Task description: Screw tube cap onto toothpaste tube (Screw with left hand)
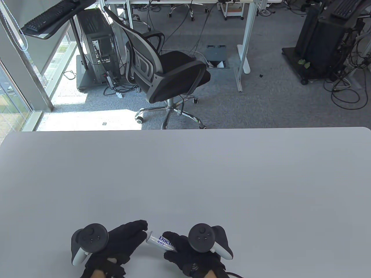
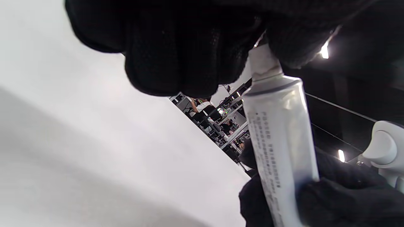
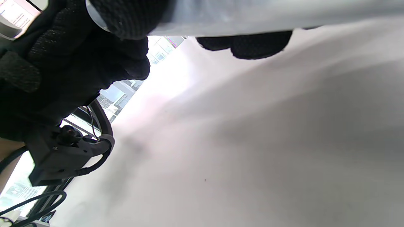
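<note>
We see a glossy, smooth plastic toothpaste tube (image 2: pixel 281 135). Both gloves (image 1: pixel 121 240) look like matt black knit cloth. The table (image 1: pixel 185 179) is matt, smooth.

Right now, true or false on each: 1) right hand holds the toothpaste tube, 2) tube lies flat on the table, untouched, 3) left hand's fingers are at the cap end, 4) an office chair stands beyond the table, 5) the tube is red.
1) The right hand grips the toothpaste tube: true.
2) The tube lies flat and untouched: false; both hands are on it, above the table.
3) The left hand has its fingers at the cap end: true.
4) An office chair stands beyond the table: true.
5) The tube is red: false; it is white with blue lettering.
</note>
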Available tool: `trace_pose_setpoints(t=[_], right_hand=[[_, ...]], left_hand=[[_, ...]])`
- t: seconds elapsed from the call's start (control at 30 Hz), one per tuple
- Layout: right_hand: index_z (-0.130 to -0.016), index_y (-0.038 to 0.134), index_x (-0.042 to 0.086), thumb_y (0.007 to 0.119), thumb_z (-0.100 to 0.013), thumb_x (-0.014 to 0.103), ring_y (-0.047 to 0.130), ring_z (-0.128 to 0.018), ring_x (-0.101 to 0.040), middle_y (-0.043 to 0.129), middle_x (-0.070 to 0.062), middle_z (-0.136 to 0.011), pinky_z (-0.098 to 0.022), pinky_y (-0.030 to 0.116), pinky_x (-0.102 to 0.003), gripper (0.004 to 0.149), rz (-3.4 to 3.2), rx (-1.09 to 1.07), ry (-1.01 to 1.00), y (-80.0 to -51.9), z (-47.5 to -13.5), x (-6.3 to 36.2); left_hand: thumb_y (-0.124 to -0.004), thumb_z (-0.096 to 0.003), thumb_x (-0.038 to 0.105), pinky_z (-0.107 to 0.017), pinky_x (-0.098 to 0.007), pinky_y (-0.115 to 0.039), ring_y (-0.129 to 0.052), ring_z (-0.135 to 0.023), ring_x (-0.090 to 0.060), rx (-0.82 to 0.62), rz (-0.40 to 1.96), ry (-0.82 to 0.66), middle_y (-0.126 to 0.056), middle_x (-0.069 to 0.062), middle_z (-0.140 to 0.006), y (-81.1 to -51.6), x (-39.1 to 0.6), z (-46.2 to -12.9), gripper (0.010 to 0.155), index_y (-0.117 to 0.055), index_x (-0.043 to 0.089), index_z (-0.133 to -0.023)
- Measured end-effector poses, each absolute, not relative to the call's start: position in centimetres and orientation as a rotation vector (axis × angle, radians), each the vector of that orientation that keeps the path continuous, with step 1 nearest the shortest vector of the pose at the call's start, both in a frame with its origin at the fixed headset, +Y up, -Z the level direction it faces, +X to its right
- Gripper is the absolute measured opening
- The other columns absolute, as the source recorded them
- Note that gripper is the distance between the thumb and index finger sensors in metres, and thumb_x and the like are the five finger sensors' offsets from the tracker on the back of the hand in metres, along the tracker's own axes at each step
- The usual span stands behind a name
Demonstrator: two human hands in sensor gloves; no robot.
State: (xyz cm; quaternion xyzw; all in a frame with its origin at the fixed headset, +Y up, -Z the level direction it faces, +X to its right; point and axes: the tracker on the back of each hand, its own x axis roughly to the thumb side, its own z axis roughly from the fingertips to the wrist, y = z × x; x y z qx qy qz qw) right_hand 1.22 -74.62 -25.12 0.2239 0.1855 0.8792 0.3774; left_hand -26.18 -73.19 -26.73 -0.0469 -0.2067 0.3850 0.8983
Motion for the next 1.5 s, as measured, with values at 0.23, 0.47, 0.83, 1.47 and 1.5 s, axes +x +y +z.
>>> trace_pose_setpoints(t=[0.23,0.47,0.83,1.47,1.5], right_hand=[[-0.106,0.052,0.025,0.075,-0.058,0.032,0.068,-0.083,-0.054,0.063,-0.024,-0.099,-0.06,0.058,-0.071,0.054,2.15,0.572,0.505,-74.7,-25.2,1.4],[-0.106,0.052,0.025,0.075,-0.059,0.029,0.068,-0.084,-0.054,0.063,-0.024,-0.099,-0.06,0.058,-0.072,0.053,2.1,0.576,0.466,-73.9,-25.3,1.5],[-0.106,0.053,0.024,0.075,-0.058,0.028,0.065,-0.087,-0.055,0.062,-0.023,-0.1,-0.061,0.057,-0.072,0.053,2.476,0.363,0.418,-73.8,-35.2,-4.8],[-0.106,0.058,0.017,0.077,-0.054,0.03,0.068,-0.093,-0.049,0.06,-0.021,-0.105,-0.064,0.051,-0.073,0.057,2.889,0.025,0.139,-73.1,-38.9,-2.8],[-0.107,0.057,0.017,0.077,-0.054,0.031,0.065,-0.095,-0.05,0.058,-0.022,-0.107,-0.065,0.049,-0.074,0.058,2.89,0.041,0.119,-72.4,-38.3,-2.4]], left_hand=[[-0.073,-0.0533,0.042,-0.065,-0.057,-0.07,-0.094,-0.07,-0.026,-0.064,0.841,-0.504,-0.09,-0.007,-0.086,-72.3,-26.0,-26.5,0.051,-0.077,0.022,-0.1],[-0.075,-0.056,0.045,-0.066,-0.058,-0.068,-0.094,-0.075,-0.027,0.021,0.884,-0.504,-0.089,-0.006,-0.091,-71.5,-26.5,-26.2,0.051,-0.076,0.025,-0.102],[-0.068,-0.0582,0.055,-0.067,-0.059,-0.064,-0.086,-0.084,-0.032,0.278,0.898,-0.356,-0.079,-0.009,-0.1,-70.3,-29.9,-25.7,0.061,-0.064,0.025,-0.11],[-0.067,-0.0589,0.056,-0.068,-0.06,-0.063,-0.083,-0.089,-0.034,0.177,0.773,-0.373,-0.075,-0.011,-0.104,-71.0,-28.3,-25.9,0.061,-0.063,0.025,-0.112],[-0.067,-0.0589,0.055,-0.069,-0.06,-0.062,-0.082,-0.09,-0.034,0.174,0.756,-0.374,-0.074,-0.011,-0.105,-71.1,-28.3,-25.9,0.061,-0.062,0.025,-0.112]])
